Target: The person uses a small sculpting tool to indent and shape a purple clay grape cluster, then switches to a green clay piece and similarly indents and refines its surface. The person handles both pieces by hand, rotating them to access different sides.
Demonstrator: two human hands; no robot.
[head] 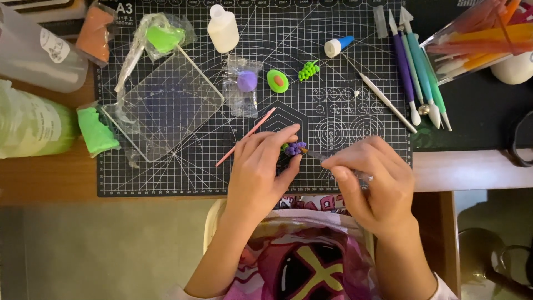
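My left hand [260, 166] pinches a small purple clay grape cluster [295, 148] between thumb and forefinger, just above the dark cutting mat [166, 178]. My right hand [371, 178] grips a thin clear-handled modelling tool [319, 156] whose tip touches the cluster from the right. A thin pink stick [247, 135] lies on the mat just left of my left hand.
On the mat lie a clear acrylic plate [164, 105], a bagged purple clay ball [246, 81], a green avocado half [277, 81], a green grape cluster [308, 70], a white bottle [222, 29], and several sculpting tools [413, 61]. Green clay [95, 130] and containers sit left.
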